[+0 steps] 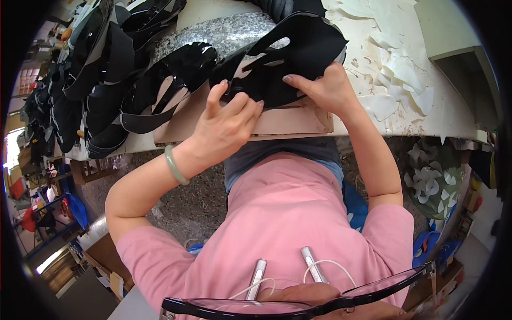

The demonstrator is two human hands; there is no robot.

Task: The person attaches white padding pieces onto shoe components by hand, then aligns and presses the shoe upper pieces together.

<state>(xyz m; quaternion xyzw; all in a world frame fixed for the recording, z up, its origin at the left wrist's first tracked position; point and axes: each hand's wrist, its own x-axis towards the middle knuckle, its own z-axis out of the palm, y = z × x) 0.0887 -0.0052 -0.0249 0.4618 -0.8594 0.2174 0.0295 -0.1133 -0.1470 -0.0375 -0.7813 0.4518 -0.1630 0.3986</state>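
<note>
A black shoe upper [314, 45] with cut-out openings lies spread over the near edge of the workbench, in front of me. My right hand [330, 90] grips its right end, with the thumb pressed on the inner face and the other fingers folded around the edge. At the near left edge of the same piece, my left hand [226, 117] is closed, its fingers bent against the material; part of that grip is hidden. Just left of it rests another upper, glossy black [165, 88], touched by neither hand.
Several black uppers [101, 80] are heaped along the left. Behind lies a mottled silvery surface [213, 34]; a pinkish board [288, 122] runs along the bench front. Pale peeled scraps [400, 74] litter the right side, beside a grey-green box [450, 32]. More scraps fill a bag [434, 181] below.
</note>
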